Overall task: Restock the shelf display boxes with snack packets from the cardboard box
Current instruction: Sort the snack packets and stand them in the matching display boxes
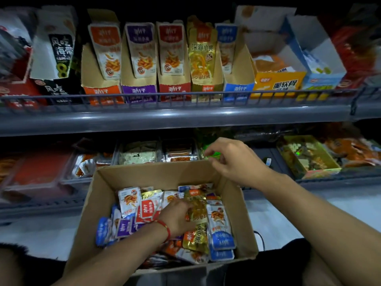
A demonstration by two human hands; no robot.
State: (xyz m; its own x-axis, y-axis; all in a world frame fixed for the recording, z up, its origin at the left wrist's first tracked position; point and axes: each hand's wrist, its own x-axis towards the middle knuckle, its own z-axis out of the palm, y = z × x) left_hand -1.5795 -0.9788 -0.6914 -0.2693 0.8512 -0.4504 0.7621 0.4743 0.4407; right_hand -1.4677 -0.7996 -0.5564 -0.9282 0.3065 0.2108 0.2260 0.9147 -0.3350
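Observation:
An open cardboard box (107,195) sits in front of me, filled with several loose snack packets in red, purple, blue, orange and gold. My left hand (177,217), with a red string at the wrist, is down among the packets, its fingers on a gold packet (196,209); whether they grip it is hidden. My right hand (231,159) hovers above the box's far right corner, fingers curled and apart, holding nothing. On the upper shelf stand the display boxes: orange (99,89), purple (139,89), red (174,88), gold (206,87) and blue (238,87), each with upright packets.
A grey shelf rail (185,116) runs across above the box. Yellow (276,83) and light blue cartons (321,79) stand right of the display boxes, black seaweed cartons (55,58) to the left. The lower shelf holds trays of other snacks (307,157).

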